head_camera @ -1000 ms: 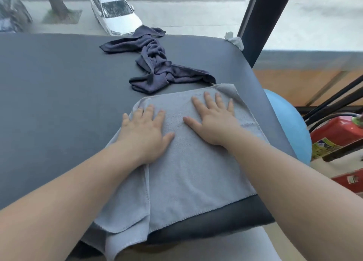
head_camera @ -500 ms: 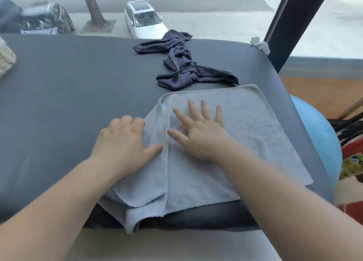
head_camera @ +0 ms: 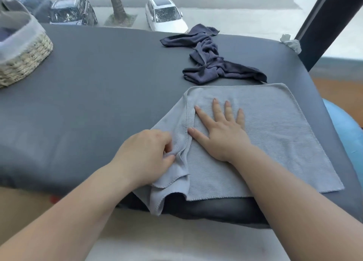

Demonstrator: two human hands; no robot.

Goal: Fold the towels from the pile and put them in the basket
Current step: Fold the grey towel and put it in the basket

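A light grey towel [head_camera: 275,135] lies folded on the dark grey padded table [head_camera: 98,95], near its front right edge. My right hand [head_camera: 222,131] presses flat on the towel, fingers spread. My left hand [head_camera: 145,156] pinches the loose left flap of the same towel, which bunches and hangs over the table's front edge. A crumpled dark navy towel [head_camera: 208,60] lies just beyond the grey one. The woven basket [head_camera: 25,60] with a pale liner stands at the far left.
A blue exercise ball [head_camera: 345,135] sits beside the table's right edge. A dark window post [head_camera: 324,24] rises at the back right, with a small crumpled white thing [head_camera: 290,42] on the table corner. Parked cars show through the window beyond.
My left hand slid off the towel's top to its left flap and its fingers curled to pinch it. My right hand stayed flat. The view swung left, bringing the basket in.
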